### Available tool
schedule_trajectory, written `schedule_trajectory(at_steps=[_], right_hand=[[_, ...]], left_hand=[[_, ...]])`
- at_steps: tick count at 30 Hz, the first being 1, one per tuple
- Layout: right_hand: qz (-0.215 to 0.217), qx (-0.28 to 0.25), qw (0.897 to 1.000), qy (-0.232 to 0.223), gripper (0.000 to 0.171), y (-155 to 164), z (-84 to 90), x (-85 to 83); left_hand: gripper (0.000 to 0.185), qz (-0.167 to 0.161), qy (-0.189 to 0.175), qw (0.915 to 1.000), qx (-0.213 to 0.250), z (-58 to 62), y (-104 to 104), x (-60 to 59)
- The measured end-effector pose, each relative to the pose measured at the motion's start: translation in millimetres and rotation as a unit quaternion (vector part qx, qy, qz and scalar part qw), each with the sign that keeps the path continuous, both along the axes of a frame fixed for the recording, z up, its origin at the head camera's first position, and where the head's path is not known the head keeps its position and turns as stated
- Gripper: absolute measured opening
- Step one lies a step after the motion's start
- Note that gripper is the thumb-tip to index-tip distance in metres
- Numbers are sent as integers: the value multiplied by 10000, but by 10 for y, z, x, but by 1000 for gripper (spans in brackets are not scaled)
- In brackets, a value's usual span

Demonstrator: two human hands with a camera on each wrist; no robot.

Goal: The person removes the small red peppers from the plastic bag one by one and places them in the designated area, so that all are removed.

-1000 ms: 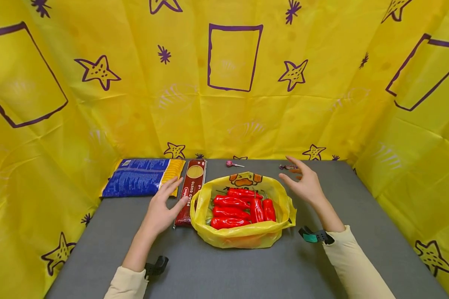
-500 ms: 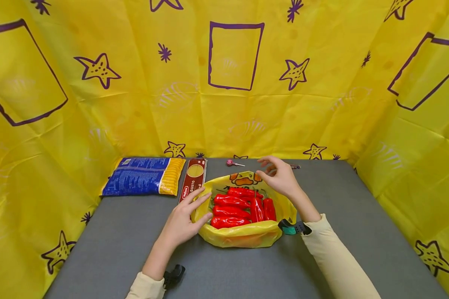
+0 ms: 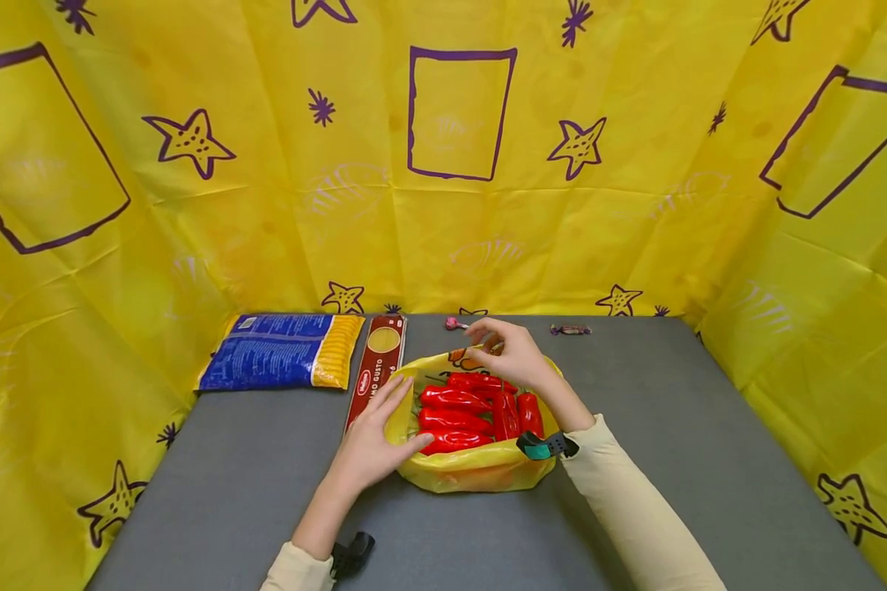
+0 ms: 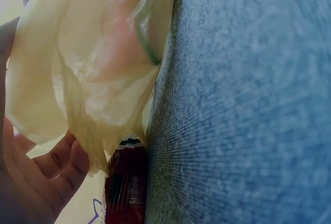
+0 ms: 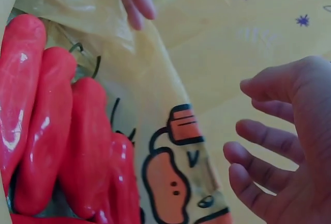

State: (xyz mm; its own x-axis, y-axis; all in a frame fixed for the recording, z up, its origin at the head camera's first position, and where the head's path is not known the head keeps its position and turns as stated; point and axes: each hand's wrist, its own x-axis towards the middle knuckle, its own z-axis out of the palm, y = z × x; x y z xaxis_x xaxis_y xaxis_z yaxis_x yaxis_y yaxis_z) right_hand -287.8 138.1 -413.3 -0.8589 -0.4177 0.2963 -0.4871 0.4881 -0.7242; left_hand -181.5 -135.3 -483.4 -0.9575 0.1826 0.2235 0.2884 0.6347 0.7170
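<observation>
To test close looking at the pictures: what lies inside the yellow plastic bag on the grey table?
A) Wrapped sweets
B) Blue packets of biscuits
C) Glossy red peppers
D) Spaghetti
C: the head view shows glossy red peppers lying side by side inside the open yellow bag; the right wrist view shows them too.

My left hand sits at the lower left of this close view, palm up and fingers loosely bent, touching the underside of the thin yellow plastic bag. The bag bulges over the grey table. Just below the bag's edge, a dark red packet lies on the table.
</observation>
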Motion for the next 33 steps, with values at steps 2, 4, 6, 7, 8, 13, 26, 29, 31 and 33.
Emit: schedule_trajectory(at_steps=[2, 4, 6, 7, 8, 13, 26, 29, 31, 33], right_hand=[[116, 14, 9999, -24, 24, -32, -41, -30], [247, 43, 9997, -83, 22, -59, -87, -58], [411, 83, 9990, -141, 21, -84, -127, -79], [487, 124, 9986, -167, 20, -94, -146, -87], [588, 161, 9980, -186, 19, -102, -164, -95], [998, 306, 9942, -257, 18, -104, -244, -130], [1290, 841, 9879, -185, 23, -112, -387, -249], [1320, 936, 9868, -111, 22, -127, -402, -283], [1370, 1011, 9853, -103, 22, -135, -410, -302], [1442, 1102, 9834, -82, 20, -141, -423, -322]], left_hand=[[97, -56, -114, 9999, -21, -4, -5, 4], [103, -134, -235, 9996, -51, -10, -11, 11], [108, -224, -310, 9992, -74, -19, -17, 20], [110, -267, -336, 9990, -95, -27, -21, 22], [112, -297, -371, 9988, -107, -33, -23, 25], [118, -441, -485, 9977, -184, -70, -49, 27], [125, -647, -338, 9969, -294, -97, -131, 40], [128, -613, -378, 9969, -305, -113, -138, 32], [130, -594, -411, 9969, -295, -123, -146, 32], [131, -578, -422, 9970, -303, -137, -154, 30]])
